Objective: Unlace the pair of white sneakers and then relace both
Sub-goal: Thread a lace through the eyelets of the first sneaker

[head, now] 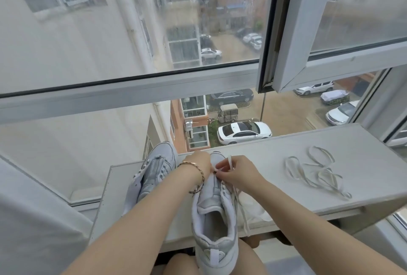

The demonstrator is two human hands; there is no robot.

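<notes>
A white sneaker (214, 213) lies toe-away in front of me, heel over my lap, toe on the white ledge (275, 186). My left hand (198, 162) rests on its toe area, holding it down. My right hand (237, 171) pinches the white lace (230, 161) near the lower eyelets; the lace's loose length (242, 213) trails down the shoe's right side. The second white sneaker (154, 171) lies to the left with no lace in its eyelets. A loose white lace (317, 173) lies in a tangle on the ledge at the right.
The ledge is a narrow white shelf against a large window (132, 89). An opened window sash (308, 65) hangs above the ledge's right part. A white cloth (33, 219) fills the lower left. My knees show below the ledge.
</notes>
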